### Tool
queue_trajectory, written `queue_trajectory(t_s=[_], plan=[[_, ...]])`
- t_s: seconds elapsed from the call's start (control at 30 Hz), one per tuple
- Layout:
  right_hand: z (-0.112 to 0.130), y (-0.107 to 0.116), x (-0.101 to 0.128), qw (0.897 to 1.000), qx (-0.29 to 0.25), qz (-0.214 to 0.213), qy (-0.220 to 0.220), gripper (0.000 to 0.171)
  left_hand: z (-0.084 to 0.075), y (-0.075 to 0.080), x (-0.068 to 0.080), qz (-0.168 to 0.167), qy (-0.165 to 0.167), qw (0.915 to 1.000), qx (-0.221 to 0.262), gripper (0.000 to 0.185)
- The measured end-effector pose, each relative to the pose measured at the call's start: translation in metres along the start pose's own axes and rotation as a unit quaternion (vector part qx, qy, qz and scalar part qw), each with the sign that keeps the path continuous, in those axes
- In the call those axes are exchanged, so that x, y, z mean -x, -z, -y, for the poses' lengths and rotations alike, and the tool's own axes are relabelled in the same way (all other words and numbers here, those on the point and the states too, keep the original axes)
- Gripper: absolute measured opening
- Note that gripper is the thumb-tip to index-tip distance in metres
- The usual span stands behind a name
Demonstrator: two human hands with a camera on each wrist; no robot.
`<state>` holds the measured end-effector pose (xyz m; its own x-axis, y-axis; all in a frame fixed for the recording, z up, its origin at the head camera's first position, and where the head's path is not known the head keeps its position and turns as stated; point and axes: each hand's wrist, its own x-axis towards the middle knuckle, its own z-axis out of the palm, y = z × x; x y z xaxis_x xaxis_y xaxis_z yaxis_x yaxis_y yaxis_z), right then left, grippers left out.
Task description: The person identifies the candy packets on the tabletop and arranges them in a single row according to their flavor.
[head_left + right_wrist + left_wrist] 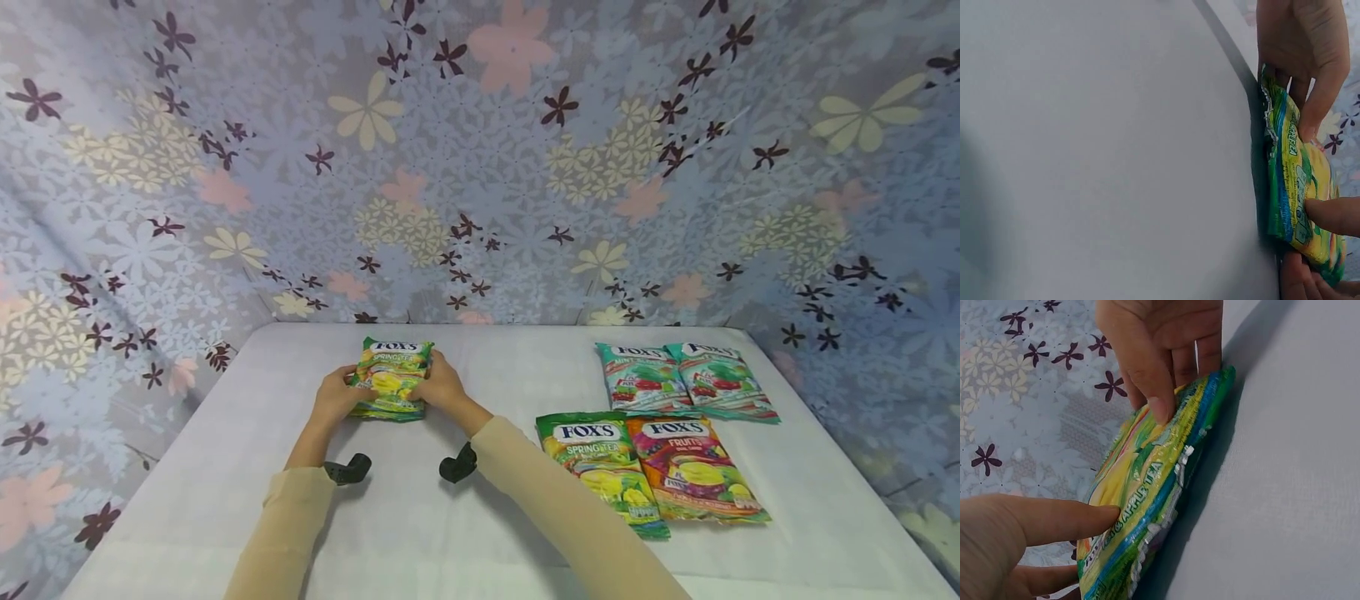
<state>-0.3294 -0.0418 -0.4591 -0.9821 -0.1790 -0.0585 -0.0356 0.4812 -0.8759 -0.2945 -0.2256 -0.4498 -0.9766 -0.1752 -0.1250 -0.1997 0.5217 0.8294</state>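
Note:
A green and yellow Fox's Spring Tea candy bag [392,379] is held over the back left of the white table, its printed front facing me. My left hand [337,398] grips its left side, thumb [1079,520] across the front and fingers behind. The right hand [446,387] pinches the opposite side in the same way. In the left wrist view the bag [1141,494] leans with its crimped lower edge close over the table. The right wrist view shows the bag [1300,181] edge-on between both hands.
To the right lie two mint-green Fox's bags [643,382] side by side, slightly overlapping. In front of them are another Spring Tea bag [600,467] and an orange Fruits bag [697,471]. Flowered cloth [480,167] hangs behind the white table [390,533].

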Motion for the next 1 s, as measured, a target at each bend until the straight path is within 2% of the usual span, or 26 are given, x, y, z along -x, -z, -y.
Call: queue_trajectory(t_s=[0.17, 0.43, 0.57, 0.7, 0.8, 1.0], plan=[[0.002, 0.004, 0.004, 1.0, 0.0, -0.003, 0.007, 0.089, 0.001, 0.001, -0.001, 0.008, -0.003, 0.9997, -0.024, 0.073], [0.004, 0.01, 0.009, 1.0, -0.004, -0.007, 0.017, 0.083, -0.003, -0.001, -0.002, -0.009, -0.022, 0.9976, -0.066, 0.074], [0.006, 0.015, 0.013, 1.0, 0.004, -0.011, 0.021, 0.083, -0.009, -0.005, 0.003, -0.04, -0.049, 0.9936, -0.094, 0.073], [0.011, 0.024, 0.021, 1.0, 0.014, -0.007, 0.006, 0.082, -0.019, -0.01, 0.011, -0.072, -0.083, 0.9898, -0.091, 0.073], [0.012, 0.033, 0.026, 1.0, 0.023, -0.001, -0.008, 0.081, -0.028, -0.018, 0.02, -0.067, -0.107, 0.9891, -0.076, 0.075], [0.007, 0.061, 0.045, 0.999, 0.002, 0.029, -0.013, 0.079, -0.043, -0.042, 0.042, -0.032, -0.156, 0.9857, -0.056, 0.076]])
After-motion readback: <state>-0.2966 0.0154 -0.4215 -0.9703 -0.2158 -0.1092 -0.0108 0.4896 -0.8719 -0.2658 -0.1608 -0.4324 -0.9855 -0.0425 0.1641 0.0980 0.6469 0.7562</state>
